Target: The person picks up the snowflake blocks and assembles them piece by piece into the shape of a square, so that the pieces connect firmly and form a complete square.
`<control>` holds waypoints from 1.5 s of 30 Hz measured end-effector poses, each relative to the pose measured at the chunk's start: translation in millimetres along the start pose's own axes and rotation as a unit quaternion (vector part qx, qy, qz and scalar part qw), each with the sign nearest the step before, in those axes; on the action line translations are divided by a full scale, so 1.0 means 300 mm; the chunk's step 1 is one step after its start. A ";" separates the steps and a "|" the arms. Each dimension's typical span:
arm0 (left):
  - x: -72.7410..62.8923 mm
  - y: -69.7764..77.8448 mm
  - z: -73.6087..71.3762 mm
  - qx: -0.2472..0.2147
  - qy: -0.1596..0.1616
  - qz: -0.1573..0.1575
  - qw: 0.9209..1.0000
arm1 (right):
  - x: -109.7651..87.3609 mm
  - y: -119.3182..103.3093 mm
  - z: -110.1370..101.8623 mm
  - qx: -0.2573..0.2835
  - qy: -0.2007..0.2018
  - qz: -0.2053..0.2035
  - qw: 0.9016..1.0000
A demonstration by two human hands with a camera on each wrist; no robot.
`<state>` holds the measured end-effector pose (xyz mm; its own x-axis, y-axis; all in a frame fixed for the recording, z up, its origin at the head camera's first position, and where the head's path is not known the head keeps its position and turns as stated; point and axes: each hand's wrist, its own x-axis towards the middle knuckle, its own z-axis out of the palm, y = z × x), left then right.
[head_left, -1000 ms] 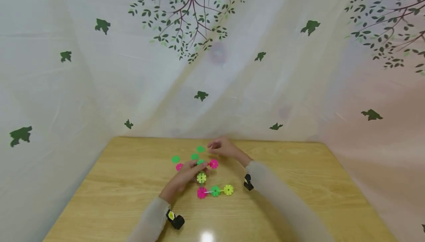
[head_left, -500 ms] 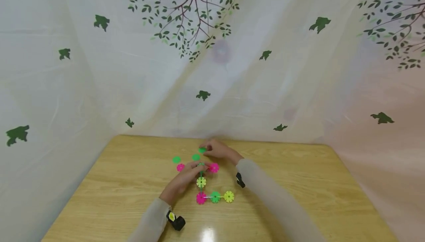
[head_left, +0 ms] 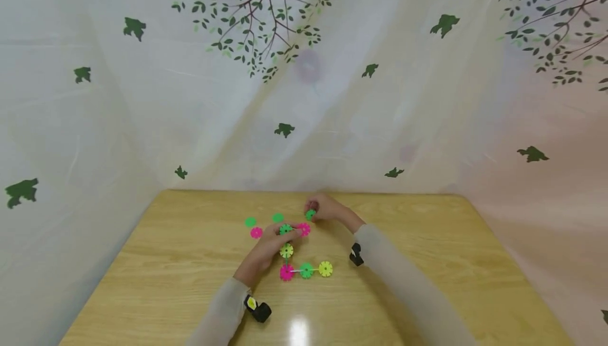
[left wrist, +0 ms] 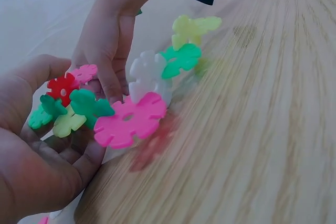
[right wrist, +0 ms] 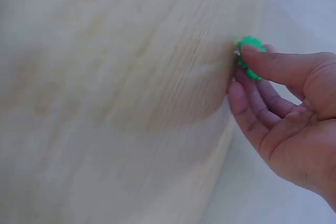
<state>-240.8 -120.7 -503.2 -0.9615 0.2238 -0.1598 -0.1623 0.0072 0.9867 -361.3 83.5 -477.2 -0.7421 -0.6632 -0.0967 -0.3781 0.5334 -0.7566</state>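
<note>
A chain of joined snowflake-shaped plastic discs, L-shaped with a short arm at its far end, is gripped by my left hand (head_left: 272, 243) near that end. Its near corner is a pink disc (left wrist: 131, 120), followed by a white disc (left wrist: 150, 77), a green disc (left wrist: 181, 59) and a yellow disc (left wrist: 194, 29). Between my left thumb and fingers are a red disc (left wrist: 62, 87) and green and yellow ones. My right hand (head_left: 328, 210) pinches a single green snowflake disc (right wrist: 251, 57) between thumb and fingertips, right of the chain's far pink disc (head_left: 304, 229).
Beyond my left hand lie two loose green discs, one farther left (head_left: 250, 222) and one nearer the middle (head_left: 277, 218), plus a loose pink disc (head_left: 256, 232). The wooden table (head_left: 427, 261) ends at a printed cloth backdrop (head_left: 332, 151).
My right hand has reached left to the farthest green disc, picked it up and drawn it back right. My left hand keeps its grip on the chain, which has shifted slightly.
</note>
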 end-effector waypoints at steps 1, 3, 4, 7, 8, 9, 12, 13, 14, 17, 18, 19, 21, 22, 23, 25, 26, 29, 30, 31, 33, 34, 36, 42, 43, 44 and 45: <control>0.004 0.000 0.003 -0.001 0.008 0.000 1.000 | -0.009 0.000 -0.004 0.006 -0.001 0.007 1.000; 0.013 -0.001 0.007 -0.003 0.023 -0.001 1.000 | -0.029 -0.002 -0.013 0.023 -0.003 0.026 0.999; 0.018 -0.001 0.008 -0.002 0.030 0.000 1.000 | -0.039 -0.003 -0.016 0.035 -0.002 0.034 0.999; 0.037 0.001 0.011 0.001 0.051 0.004 0.999 | -0.066 -0.001 -0.025 0.067 0.018 0.052 0.996; 0.043 0.002 0.012 0.000 0.056 0.002 0.998 | -0.074 0.000 -0.027 0.082 0.028 0.056 0.995; 0.050 0.005 0.012 -0.001 0.061 0.002 0.998 | -0.080 0.004 -0.027 0.098 0.041 0.058 0.993; 0.069 0.014 0.014 -0.008 0.066 -0.003 0.998 | -0.100 0.009 -0.027 0.143 0.078 0.053 0.985; 0.074 0.016 0.014 -0.011 0.066 -0.004 0.998 | -0.107 0.008 -0.026 0.159 0.089 0.051 0.982; 0.079 0.019 0.014 -0.012 0.066 -0.005 0.998 | -0.114 0.005 -0.025 0.174 0.099 0.049 0.978; 0.093 0.022 0.015 -0.015 0.066 0.002 0.998 | -0.135 -0.006 -0.018 0.211 0.125 0.040 0.969; 0.096 0.023 0.016 -0.018 0.066 0.003 0.998 | -0.142 -0.011 -0.015 0.221 0.134 0.037 0.965; 0.100 0.023 0.015 -0.021 0.065 0.003 0.998 | -0.146 -0.012 -0.012 0.229 0.142 0.033 0.962; 0.105 0.023 0.015 -0.029 0.065 0.004 0.997 | -0.158 -0.027 -0.009 0.244 0.156 0.026 0.957; 0.107 0.024 0.014 -0.033 0.064 0.003 0.997 | -0.160 -0.027 -0.005 0.249 0.164 0.023 0.954; 0.109 0.027 0.014 -0.036 0.064 0.000 0.997 | -0.160 -0.026 0.000 0.253 0.172 0.021 0.952; 0.116 0.028 0.015 -0.041 0.065 -0.003 0.997 | -0.159 -0.025 0.008 0.261 0.185 0.019 0.947; 0.120 0.029 0.016 -0.045 0.066 -0.004 0.997 | -0.159 -0.026 0.012 0.262 0.191 0.021 0.946; 0.132 0.031 0.023 -0.053 0.069 -0.006 0.996 | -0.155 -0.014 0.025 0.261 0.213 0.025 0.941; 0.136 0.031 0.025 -0.058 0.068 -0.007 0.996 | -0.156 -0.012 0.028 0.259 0.219 0.025 0.940; 0.138 0.031 0.027 -0.062 0.065 -0.006 0.996 | -0.158 -0.008 0.030 0.255 0.225 0.024 0.940; 0.142 0.030 0.031 -0.070 0.059 -0.002 0.996 | -0.161 -0.001 0.035 0.248 0.238 0.022 0.939; 0.143 0.030 0.033 -0.073 0.053 0.001 0.996 | -0.162 0.001 0.037 0.242 0.244 0.021 0.939; 0.141 0.029 0.036 -0.074 0.044 0.006 0.996 | -0.165 0.005 0.041 0.233 0.253 0.013 0.939; 0.134 0.031 0.046 -0.072 0.037 0.001 0.997 | -0.179 -0.007 0.042 0.208 0.251 0.005 0.945; 0.135 0.033 0.049 -0.072 0.038 0.001 0.997 | -0.183 -0.011 0.040 0.206 0.252 0.004 0.946; 0.137 0.035 0.053 -0.071 0.038 0.004 0.997 | -0.187 -0.015 0.036 0.203 0.254 0.005 0.945; 0.139 0.038 0.058 -0.072 0.038 0.006 0.997 | -0.192 -0.018 0.033 0.201 0.257 0.004 0.945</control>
<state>-278.9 -94.4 -498.1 -0.9768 0.1481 -0.1545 -0.1749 -0.1362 0.9751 -311.1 113.7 -474.0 -0.9541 -0.2618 0.1456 -0.2071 0.2252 -0.9520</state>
